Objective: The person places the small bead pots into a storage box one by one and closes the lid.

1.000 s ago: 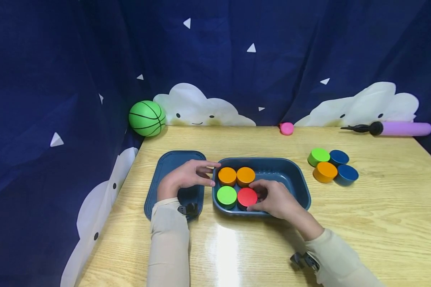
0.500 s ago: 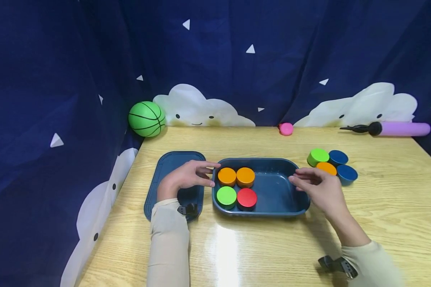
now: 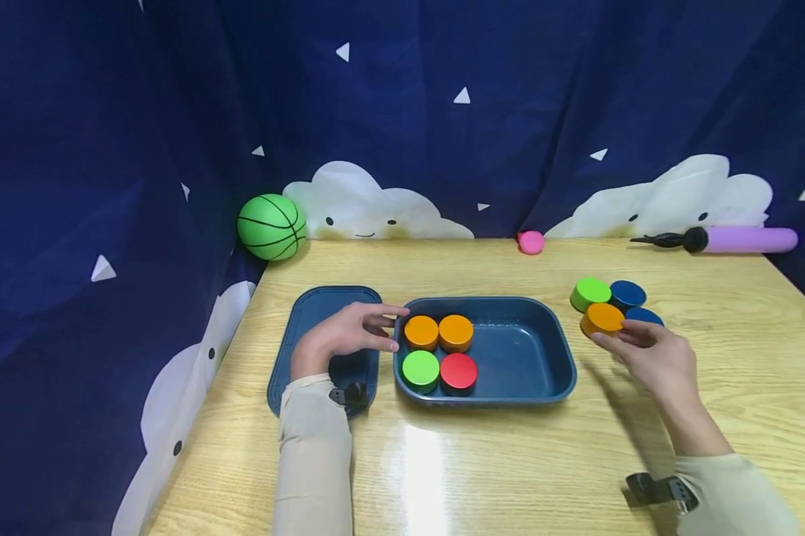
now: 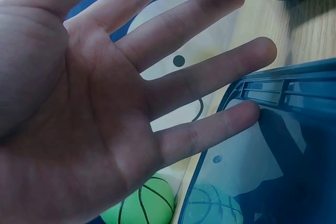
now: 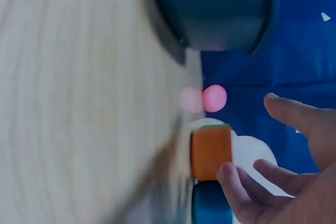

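Observation:
The blue tray (image 3: 519,403) holds two orange discs (image 3: 421,332), a green disc (image 3: 420,370) and a red disc (image 3: 459,373) in its left half. My left hand (image 3: 352,331) is at the tray's left end, fingers extended, fingertips at the rim; the left wrist view shows the palm (image 4: 100,108) with spread fingers. At the right, my right hand (image 3: 657,361) is beside an orange disc (image 3: 602,318), thumb and fingers apart. In the right wrist view this hand (image 5: 294,177) has a fingertip near the orange disc's (image 5: 211,152) edge; whether it touches is unclear.
A green disc (image 3: 590,293) and two blue discs (image 3: 627,294) adjoin the orange one. The dark blue lid (image 3: 329,299) lies under my left forearm. Farther back are a green ball (image 3: 271,227), a pink object (image 3: 531,242) and a purple pump (image 3: 751,239).
My right hand has left the red disc in the tray and moved right, over the tray's right end, to the discs on the table. My left hand has stayed in place.

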The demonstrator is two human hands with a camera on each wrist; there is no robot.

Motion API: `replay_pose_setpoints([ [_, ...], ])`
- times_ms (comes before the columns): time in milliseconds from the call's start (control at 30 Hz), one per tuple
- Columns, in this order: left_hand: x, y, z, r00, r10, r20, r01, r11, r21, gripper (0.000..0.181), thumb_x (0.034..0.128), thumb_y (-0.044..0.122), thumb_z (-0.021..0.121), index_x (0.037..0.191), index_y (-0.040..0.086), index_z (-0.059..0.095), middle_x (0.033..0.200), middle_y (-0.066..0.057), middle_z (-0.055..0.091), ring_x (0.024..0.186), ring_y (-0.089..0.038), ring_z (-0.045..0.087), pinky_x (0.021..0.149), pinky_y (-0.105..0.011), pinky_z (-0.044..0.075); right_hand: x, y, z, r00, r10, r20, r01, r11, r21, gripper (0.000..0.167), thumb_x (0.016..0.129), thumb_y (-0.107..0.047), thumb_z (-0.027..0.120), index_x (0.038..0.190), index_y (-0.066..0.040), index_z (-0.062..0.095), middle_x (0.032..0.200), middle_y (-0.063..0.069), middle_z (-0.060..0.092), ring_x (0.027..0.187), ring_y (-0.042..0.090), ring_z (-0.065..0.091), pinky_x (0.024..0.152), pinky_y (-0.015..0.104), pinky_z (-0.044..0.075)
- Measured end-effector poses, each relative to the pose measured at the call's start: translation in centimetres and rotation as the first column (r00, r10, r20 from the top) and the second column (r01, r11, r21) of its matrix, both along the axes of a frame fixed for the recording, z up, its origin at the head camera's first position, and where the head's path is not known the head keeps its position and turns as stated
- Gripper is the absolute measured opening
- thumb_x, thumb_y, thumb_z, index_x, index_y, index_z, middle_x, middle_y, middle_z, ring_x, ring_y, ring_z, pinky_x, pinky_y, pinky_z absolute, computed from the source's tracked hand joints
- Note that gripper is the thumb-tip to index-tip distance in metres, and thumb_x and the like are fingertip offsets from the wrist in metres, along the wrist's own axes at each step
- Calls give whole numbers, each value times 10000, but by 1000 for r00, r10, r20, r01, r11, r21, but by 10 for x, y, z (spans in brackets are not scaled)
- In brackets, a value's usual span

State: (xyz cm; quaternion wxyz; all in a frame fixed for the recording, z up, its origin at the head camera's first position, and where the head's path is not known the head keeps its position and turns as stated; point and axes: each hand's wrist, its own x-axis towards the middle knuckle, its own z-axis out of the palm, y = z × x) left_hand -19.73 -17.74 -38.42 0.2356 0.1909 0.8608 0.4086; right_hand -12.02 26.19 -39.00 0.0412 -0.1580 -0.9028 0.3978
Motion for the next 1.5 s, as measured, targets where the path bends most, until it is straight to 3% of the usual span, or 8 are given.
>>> replay_pose_setpoints([
  [100,0,0,-1,1000,-6,1,6,1000,4,612,905,223,773,1471,236,540,1451,-120,588,1273,-301,620,1144,-523,414,-1,3,-7,1000,-3,13,2,998,70,828,861,-507,762,1376,98,533,1271,302,647,958,240,687,591,116,471],
  [167,0,0,-1,1000,-5,1,5,1000,6,610,906,220,773,1470,234,542,1453,-119,586,1274,-303,619,1142,-524,416,-3,5,-11,1000,-6,12,5,995,96,828,865,-508,758,1378,100,531,1303,309,626,1098,407,633,603,107,443],
  [233,0,0,-1,1000,-3,1,3,1000,6,609,905,220,773,1469,235,543,1451,-120,588,1273,-303,620,1143,-526,415,-6,5,-15,1000,-10,8,9,995,103,832,867,-495,762,1388,107,519,1311,307,622,1151,446,621,638,134,454],
  [433,-1,0,-1,1000,-13,0,13,1000,9,607,907,225,772,1469,232,543,1440,-127,597,1267,-291,625,1149,-521,408,-11,6,-23,999,-32,10,31,991,127,829,878,-471,759,1397,120,499,1297,311,626,1154,447,622,845,445,503],
  [533,-1,0,-1,1000,-11,-1,11,1000,11,608,905,222,773,1468,229,544,1436,-129,600,1265,-290,627,1148,-519,411,-14,7,-24,999,-41,20,38,991,127,828,889,-470,746,1414,114,482,1310,320,613,1146,434,611,878,492,497],
  [733,0,1,0,1000,-11,3,11,1000,13,613,905,215,773,1471,228,540,1429,-130,605,1268,-285,626,1160,-517,395,-20,9,-23,997,-57,61,51,994,93,875,902,-460,734,1464,122,403,1357,328,576,1207,447,583,934,512,510],
  [1067,0,1,0,1000,-6,-10,6,1000,-1,609,904,229,775,1468,228,545,1429,-134,605,1265,-296,626,1135,-509,429,-31,10,-26,997,-56,54,50,992,112,899,905,-461,731,1478,130,369,1342,354,559,1169,459,565,888,501,524],
  [1500,1,1,0,1000,7,5,-7,1000,7,600,906,215,772,1464,221,550,1430,-143,602,1272,-292,622,1130,-504,437,-35,8,-27,997,-29,72,15,984,177,801,926,-472,699,1432,102,459,1289,340,595,1125,465,581,825,488,505],
])
